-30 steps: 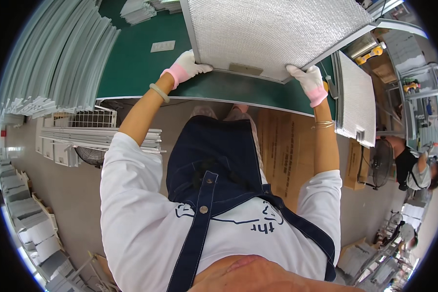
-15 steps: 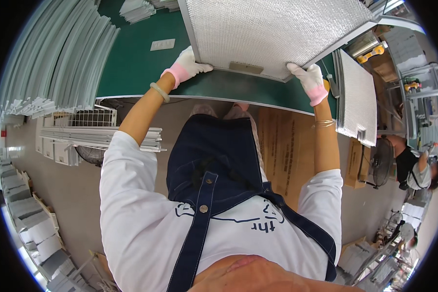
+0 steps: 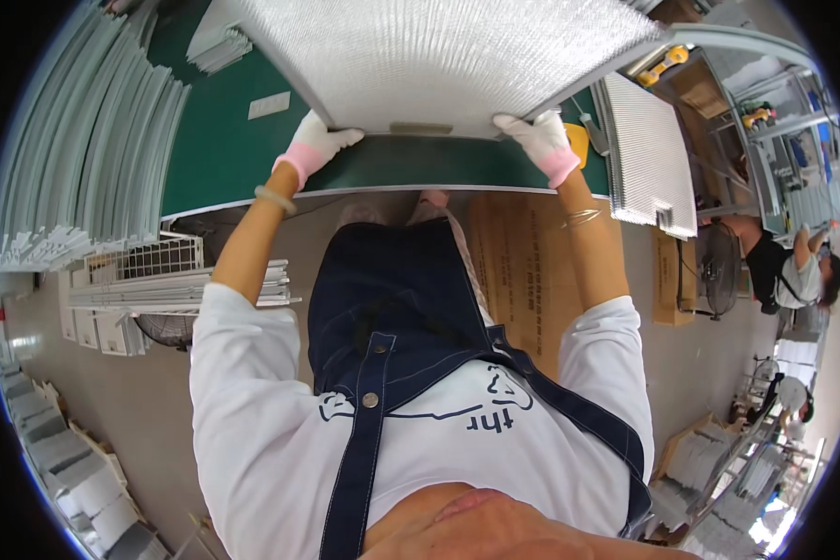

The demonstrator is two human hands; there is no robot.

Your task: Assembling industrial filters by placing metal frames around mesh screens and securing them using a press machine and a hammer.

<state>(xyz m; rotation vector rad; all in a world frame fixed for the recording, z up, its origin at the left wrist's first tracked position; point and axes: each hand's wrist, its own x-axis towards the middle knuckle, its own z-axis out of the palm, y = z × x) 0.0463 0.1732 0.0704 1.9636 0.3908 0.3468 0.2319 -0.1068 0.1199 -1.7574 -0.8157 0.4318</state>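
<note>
A large silver mesh filter panel (image 3: 439, 65) with a thin metal frame is raised at the near edge of the green worktable (image 3: 215, 140). In a white glove with a pink cuff, my left hand (image 3: 319, 147) grips its near left corner, thumb on the face. My right hand (image 3: 543, 145), gloved alike, holds the near right corner the same way. Between the hands a small greyish-tan rectangle (image 3: 421, 129) sits along the panel's near edge. The panel's far part runs out of the picture, and the fingers under it are hidden.
Long pale frame strips (image 3: 84, 140) are piled at the left. A stack of mesh panels (image 3: 649, 154) stands at the table's right end, beside a yellow object (image 3: 577, 142). A white plate (image 3: 269, 105) lies on the table. Further right are a fan (image 3: 719, 269) and another person (image 3: 798, 266).
The panel's near edge now lies flatter across the picture, and both hands appear further left, still gripping its corners. The surroundings have shifted too, as the head view turned slightly.
</note>
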